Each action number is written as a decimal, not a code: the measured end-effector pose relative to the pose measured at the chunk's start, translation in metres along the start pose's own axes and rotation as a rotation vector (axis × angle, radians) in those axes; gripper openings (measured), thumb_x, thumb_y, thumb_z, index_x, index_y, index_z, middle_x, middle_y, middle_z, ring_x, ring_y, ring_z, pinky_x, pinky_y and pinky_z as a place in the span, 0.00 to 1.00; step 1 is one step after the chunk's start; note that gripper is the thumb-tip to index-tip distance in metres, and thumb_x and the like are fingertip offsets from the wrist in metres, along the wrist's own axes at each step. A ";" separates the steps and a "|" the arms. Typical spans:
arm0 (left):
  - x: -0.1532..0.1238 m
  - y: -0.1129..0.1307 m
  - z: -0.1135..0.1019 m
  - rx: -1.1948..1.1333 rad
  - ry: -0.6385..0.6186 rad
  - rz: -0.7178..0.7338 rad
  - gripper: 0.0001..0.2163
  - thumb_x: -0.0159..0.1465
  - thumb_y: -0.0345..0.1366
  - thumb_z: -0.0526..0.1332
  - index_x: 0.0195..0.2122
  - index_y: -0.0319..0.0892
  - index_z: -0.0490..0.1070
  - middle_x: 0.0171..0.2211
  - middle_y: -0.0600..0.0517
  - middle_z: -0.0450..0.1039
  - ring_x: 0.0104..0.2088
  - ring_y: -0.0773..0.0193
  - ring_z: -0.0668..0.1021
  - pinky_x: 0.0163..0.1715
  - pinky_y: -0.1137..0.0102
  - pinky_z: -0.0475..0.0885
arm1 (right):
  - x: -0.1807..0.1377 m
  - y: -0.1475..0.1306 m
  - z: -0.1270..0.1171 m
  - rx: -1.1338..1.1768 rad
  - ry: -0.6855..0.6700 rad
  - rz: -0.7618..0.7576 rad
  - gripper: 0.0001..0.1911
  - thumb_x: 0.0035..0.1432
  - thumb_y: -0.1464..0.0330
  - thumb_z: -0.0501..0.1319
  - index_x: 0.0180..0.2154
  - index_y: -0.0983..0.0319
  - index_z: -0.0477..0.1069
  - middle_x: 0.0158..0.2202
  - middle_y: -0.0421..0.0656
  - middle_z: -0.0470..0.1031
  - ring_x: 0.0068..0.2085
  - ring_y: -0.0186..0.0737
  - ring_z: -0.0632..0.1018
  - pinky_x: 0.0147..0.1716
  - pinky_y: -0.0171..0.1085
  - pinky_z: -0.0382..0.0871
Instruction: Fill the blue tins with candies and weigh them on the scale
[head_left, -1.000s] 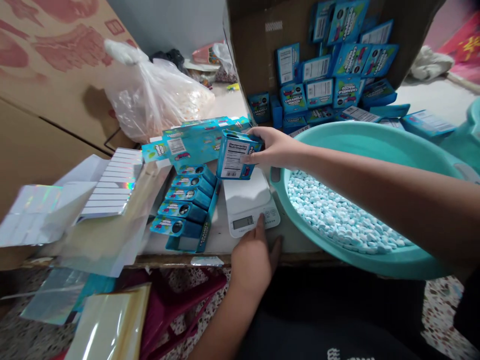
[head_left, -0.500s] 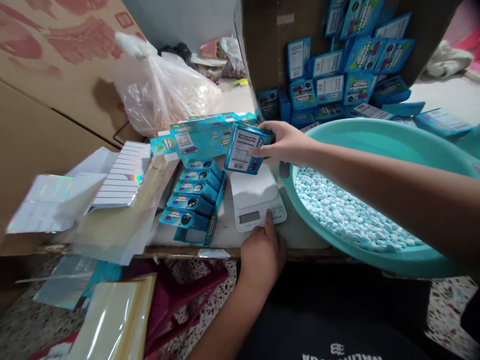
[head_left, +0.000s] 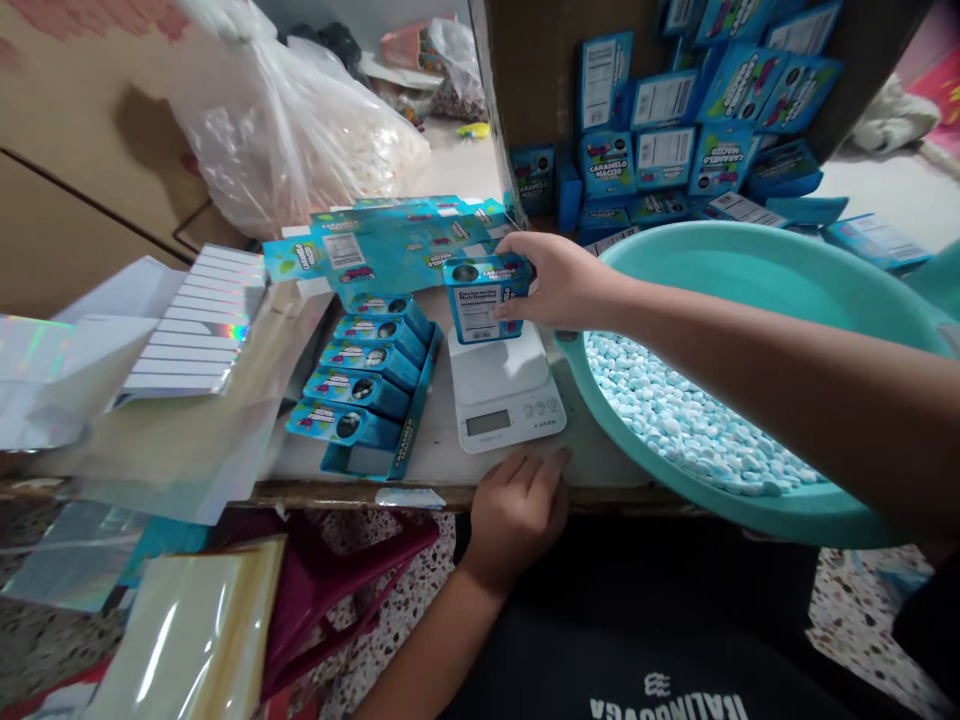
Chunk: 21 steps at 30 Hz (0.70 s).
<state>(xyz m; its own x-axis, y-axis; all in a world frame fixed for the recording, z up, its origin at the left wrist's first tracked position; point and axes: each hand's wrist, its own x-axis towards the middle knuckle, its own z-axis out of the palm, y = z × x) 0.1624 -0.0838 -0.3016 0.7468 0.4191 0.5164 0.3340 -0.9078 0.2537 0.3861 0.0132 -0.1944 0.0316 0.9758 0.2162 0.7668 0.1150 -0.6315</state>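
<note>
A small blue printed cardboard box [head_left: 480,300] is held by the right hand [head_left: 555,280]; its right end is pinched between the thumb, laid on the face with the white nutrition panel, and the fingers bent over the far side. The box is kept upright above the back part of a flat white digital kitchen scale [head_left: 499,375]; whether the plate is touched by it cannot be told. A round dark window is shown in its top, at the left end.

The left hand [head_left: 517,510] is set at the table's edge, just in front of the scale; its fingers are curled and pressed together, with one digit jutting out at the right; nothing is seen to be gripped.

To the left of the scale, five slim blue boxes with round windows [head_left: 349,390] are lined up in a blue cardboard tray [head_left: 411,425]; its near end is left unfilled; behind it, flat blue printed cardboard blanks [head_left: 390,245] are spread. To the right, a wide turquoise plastic basin [head_left: 712,240] is crossed by the right forearm; pale blue and white candies [head_left: 690,425] are contained in it. Further back, more blue boxes [head_left: 664,155] are stacked in a brown carton [head_left: 529,65].
</note>
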 end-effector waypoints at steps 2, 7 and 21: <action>-0.003 -0.001 0.000 0.000 0.005 0.080 0.11 0.65 0.27 0.59 0.48 0.39 0.72 0.26 0.52 0.73 0.28 0.59 0.74 0.27 0.64 0.67 | 0.000 -0.002 0.004 -0.106 -0.067 -0.014 0.27 0.48 0.67 0.74 0.51 0.63 0.72 0.46 0.46 0.75 0.46 0.50 0.76 0.48 0.45 0.71; -0.003 -0.001 0.001 0.007 0.024 0.079 0.08 0.64 0.27 0.61 0.44 0.39 0.74 0.26 0.52 0.71 0.28 0.58 0.72 0.26 0.63 0.64 | 0.001 -0.004 0.007 -0.251 -0.162 -0.064 0.29 0.51 0.65 0.72 0.54 0.63 0.70 0.46 0.47 0.76 0.44 0.50 0.76 0.40 0.43 0.69; -0.003 -0.001 0.002 -0.004 0.003 0.069 0.08 0.65 0.28 0.60 0.43 0.41 0.73 0.27 0.52 0.70 0.29 0.58 0.71 0.28 0.63 0.63 | -0.014 -0.010 0.016 -0.248 -0.055 -0.144 0.41 0.56 0.57 0.68 0.65 0.64 0.57 0.65 0.56 0.58 0.59 0.58 0.70 0.54 0.51 0.69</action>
<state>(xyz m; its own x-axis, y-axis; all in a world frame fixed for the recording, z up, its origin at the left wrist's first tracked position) 0.1614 -0.0845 -0.3048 0.7662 0.3560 0.5350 0.2796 -0.9343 0.2212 0.3681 0.0016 -0.2032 -0.1186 0.9621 0.2454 0.8945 0.2108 -0.3942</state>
